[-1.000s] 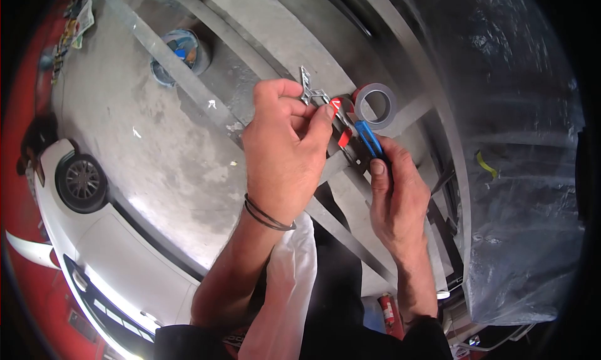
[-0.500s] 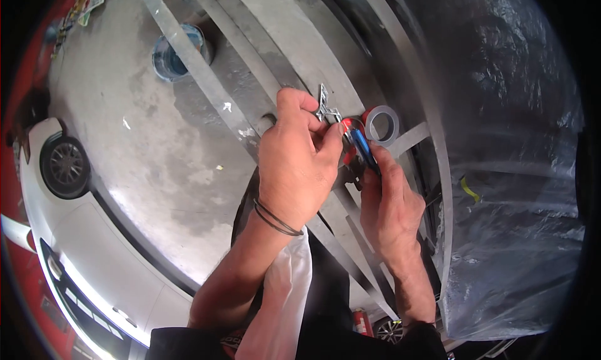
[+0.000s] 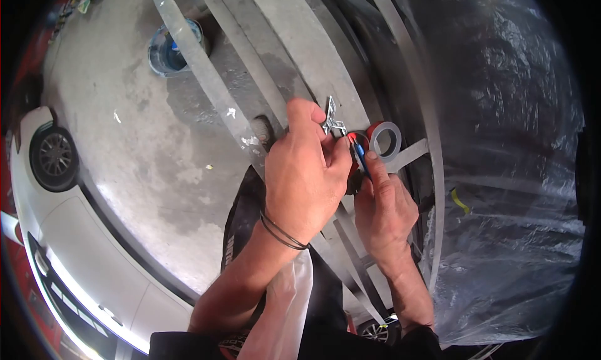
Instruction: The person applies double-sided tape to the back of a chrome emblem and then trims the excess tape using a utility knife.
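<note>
My left hand [image 3: 305, 166] pinches a small chrome car emblem [image 3: 335, 123] with pointed arms, which sticks out past the fingertips. In my right hand [image 3: 385, 213] is a blue utility knife [image 3: 360, 152], my index finger lying along its handle. The knife's tip meets the lower right arm of the emblem, close to my left thumb. Just beyond the knife, a roll of grey tape [image 3: 395, 136] stands beside a red roll [image 3: 374, 129], on the metal frame.
Long metal bars [image 3: 206, 66] run across the view beneath my hands. Dark plastic sheeting [image 3: 507, 247] covers the right side, with a yellow tape strip [image 3: 460, 201] on it. A bucket [image 3: 164, 56] stands on the concrete floor [image 3: 181, 191]. A white car [image 3: 94, 235] is at left.
Both hands still hold the emblem and knife. The knife has turned to point more steeply along the emblem's arm, and my right hand sits slightly left. The whole view has shifted a little.
</note>
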Demonstrator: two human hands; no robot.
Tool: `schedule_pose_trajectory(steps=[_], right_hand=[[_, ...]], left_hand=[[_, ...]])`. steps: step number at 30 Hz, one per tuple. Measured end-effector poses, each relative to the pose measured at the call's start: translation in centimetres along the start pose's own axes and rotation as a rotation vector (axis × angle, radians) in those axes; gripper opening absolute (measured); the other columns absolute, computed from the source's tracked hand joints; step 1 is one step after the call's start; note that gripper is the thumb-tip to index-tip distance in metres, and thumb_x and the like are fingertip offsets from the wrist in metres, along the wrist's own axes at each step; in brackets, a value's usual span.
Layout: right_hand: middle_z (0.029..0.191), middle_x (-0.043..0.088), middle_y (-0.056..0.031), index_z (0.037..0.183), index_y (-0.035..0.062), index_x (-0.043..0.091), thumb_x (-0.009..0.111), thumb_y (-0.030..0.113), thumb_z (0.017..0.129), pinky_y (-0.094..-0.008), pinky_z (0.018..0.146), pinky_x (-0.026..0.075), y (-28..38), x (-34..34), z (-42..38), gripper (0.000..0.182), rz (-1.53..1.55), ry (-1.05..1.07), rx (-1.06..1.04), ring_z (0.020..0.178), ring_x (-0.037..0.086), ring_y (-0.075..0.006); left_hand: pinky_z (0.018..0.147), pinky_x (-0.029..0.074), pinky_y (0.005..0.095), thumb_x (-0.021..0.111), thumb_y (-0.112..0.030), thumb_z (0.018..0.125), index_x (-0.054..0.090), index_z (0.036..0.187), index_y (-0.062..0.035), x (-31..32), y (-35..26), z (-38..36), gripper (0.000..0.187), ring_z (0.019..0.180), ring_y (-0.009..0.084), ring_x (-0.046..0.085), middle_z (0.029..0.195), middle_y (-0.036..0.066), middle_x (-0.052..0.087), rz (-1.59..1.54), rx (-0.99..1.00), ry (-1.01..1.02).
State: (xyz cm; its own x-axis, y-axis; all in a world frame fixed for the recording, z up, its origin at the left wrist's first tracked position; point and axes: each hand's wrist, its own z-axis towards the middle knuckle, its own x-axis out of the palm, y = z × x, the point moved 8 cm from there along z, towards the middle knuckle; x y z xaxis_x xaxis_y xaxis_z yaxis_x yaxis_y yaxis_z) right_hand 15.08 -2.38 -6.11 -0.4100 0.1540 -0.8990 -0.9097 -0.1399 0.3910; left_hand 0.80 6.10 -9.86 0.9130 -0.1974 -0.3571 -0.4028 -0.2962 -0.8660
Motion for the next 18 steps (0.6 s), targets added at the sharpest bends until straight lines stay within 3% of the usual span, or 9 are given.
schedule_pose_trajectory(steps=[4, 12, 18], right_hand=[[0.077, 0.056, -0.0046, 0.152, 0.0052, 0.067, 0.08, -0.008, 0.086, -0.0387, 0.059, 0.05, -0.05, 0.26, -0.1, 0.069, -0.007, 0.0, -0.004, 0.063, 0.058, -0.0237], [0.077, 0.054, -0.0039, 0.153, 0.0045, 0.066, 0.082, -0.008, 0.075, -0.0388, 0.058, 0.048, -0.1, 0.52, -0.25, 0.08, -0.002, 0.024, -0.006, 0.064, 0.057, -0.0232], [0.08, 0.053, -0.0041, 0.153, 0.0056, 0.067, 0.083, -0.004, 0.077, -0.0386, 0.058, 0.047, -0.27, 0.77, -0.45, 0.078, -0.015, 0.046, -0.005, 0.064, 0.056, -0.0223]], left_hand=[[0.065, 0.06, 0.0377, 0.081, -0.001, 0.097, 0.049, 0.126, -0.0004, -0.01, -0.21, -0.05, 0.043, 0.074, 0.0254, 0.078, 0.088, 0.015, 0.076, 0.022, 0.007, -0.008], [0.066, 0.061, 0.0386, 0.079, 0.003, 0.097, 0.047, 0.126, 0.0007, 0.24, 0.01, 0.07, 0.043, 0.075, 0.0263, 0.078, 0.088, 0.017, 0.075, -0.015, -0.021, 0.015], [0.066, 0.062, 0.0375, 0.079, 0.003, 0.098, 0.047, 0.127, 0.0014, 0.28, 0.0, 0.18, 0.044, 0.077, 0.0241, 0.077, 0.088, 0.017, 0.075, -0.033, -0.042, 0.034]])
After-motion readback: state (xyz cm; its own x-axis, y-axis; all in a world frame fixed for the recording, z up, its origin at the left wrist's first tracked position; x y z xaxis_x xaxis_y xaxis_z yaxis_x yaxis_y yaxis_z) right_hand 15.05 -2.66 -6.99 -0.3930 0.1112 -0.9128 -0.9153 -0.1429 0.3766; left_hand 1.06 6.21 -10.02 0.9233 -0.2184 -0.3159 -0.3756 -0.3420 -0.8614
